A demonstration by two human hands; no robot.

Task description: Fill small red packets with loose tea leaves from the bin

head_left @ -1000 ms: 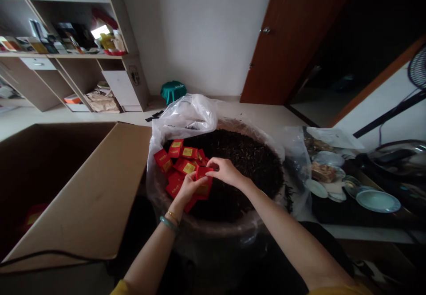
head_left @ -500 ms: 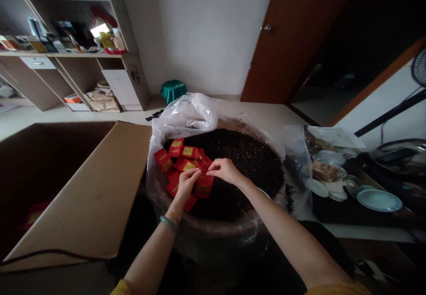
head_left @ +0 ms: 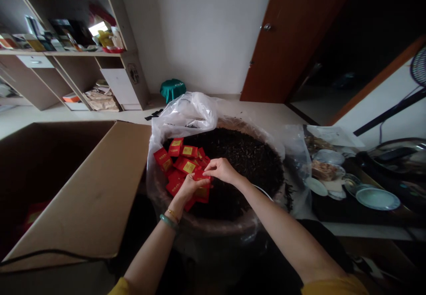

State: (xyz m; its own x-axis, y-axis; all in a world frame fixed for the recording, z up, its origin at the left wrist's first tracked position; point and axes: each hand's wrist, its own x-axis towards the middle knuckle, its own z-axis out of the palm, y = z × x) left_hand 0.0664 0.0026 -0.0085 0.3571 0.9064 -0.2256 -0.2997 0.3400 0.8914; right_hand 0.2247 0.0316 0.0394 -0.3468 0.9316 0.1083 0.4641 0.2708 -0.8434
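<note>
My left hand pinches a small red packet between thumb and fingers. From the right, my right hand closes its fingertips on the same packet's upper edge. Beneath and left of my hands, several red packets with gold labels lie heaped on dark, dry tea-like leaves. The leaves fill a wide round container lined with a clear plastic bag. A green bangle and a gold-coloured bracelet circle my left wrist.
An open cardboard box stands at left, with red packets deep inside. On the right, a low table holds a pale dish, lids and a plastic bag. Behind are shelves, a green-covered bin and a wooden door.
Half a second ago my hands were slightly apart above a packet in the heap. Now they have come together on a red packet, my left thumb lying across it.
</note>
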